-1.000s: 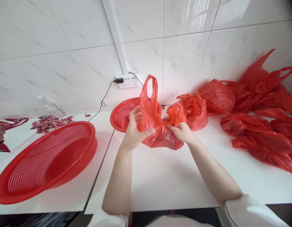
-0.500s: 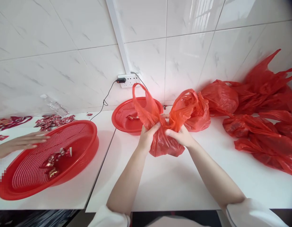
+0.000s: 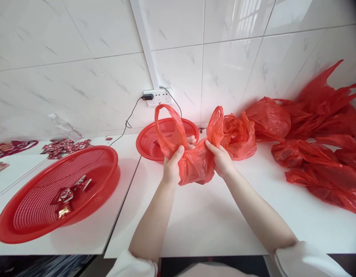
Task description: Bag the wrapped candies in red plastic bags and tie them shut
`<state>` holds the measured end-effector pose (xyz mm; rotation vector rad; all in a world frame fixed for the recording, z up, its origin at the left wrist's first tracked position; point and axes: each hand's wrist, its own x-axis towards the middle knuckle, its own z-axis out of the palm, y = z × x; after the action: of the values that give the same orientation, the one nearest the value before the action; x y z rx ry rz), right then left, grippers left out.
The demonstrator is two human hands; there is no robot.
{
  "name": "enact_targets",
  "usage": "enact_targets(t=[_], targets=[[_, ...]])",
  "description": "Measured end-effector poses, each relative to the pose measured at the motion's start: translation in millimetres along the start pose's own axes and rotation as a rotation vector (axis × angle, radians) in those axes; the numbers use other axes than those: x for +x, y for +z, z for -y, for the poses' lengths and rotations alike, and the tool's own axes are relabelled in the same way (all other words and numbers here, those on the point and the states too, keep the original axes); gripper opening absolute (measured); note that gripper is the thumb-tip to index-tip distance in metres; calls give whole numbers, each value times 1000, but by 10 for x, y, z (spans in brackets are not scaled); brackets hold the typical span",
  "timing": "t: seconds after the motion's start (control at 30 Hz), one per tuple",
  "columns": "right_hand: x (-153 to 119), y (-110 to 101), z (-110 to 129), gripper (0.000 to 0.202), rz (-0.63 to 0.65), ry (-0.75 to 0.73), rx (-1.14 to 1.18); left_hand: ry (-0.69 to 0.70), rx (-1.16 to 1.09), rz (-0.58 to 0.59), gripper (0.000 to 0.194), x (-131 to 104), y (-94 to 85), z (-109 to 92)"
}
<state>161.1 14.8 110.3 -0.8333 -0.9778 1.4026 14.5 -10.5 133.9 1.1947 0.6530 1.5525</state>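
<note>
Between my two hands hangs a red plastic bag (image 3: 196, 165), held above the white table with its loop handles standing up. My left hand (image 3: 172, 163) grips the bag's left side, thumb in front and fingers behind. On the right side, my right hand (image 3: 221, 158) pinches the bag near the base of its handle. Whatever lies in the bag does not show through clearly. Right behind it stands a small red basket (image 3: 143, 143), partly covered by the bag and my left hand.
A large red basket (image 3: 113, 169) with several wrapped pieces (image 3: 65, 195) stands left. Behind it lie a pile of red packets (image 3: 61, 148) and a clear bottle (image 3: 67, 129). More red bags (image 3: 322, 161) crowd the right. A power strip (image 3: 159, 97) is on the wall.
The bag in my hands has shifted slightly up and left, its sides spread wider. The other person's hand has withdrawn left from over the large basket.
</note>
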Motion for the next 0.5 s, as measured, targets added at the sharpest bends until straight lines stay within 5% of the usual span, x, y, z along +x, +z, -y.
enact_targets(t=[0.13,0.33,0.43,0.5], targets=[[-2,19,17,27,85,32,114,-87,-198,68,32,57,-67,-17],[-109,121,-37,30,133,-125,22,-469,-229,117,25,105,-66,56],[-165,159,-58,23,24,-147,-28,-455,-118,301,13,35,-31,57],[-202,165,-55,17,1,-192,-129,-350,30,364,36,-17,-4,24]])
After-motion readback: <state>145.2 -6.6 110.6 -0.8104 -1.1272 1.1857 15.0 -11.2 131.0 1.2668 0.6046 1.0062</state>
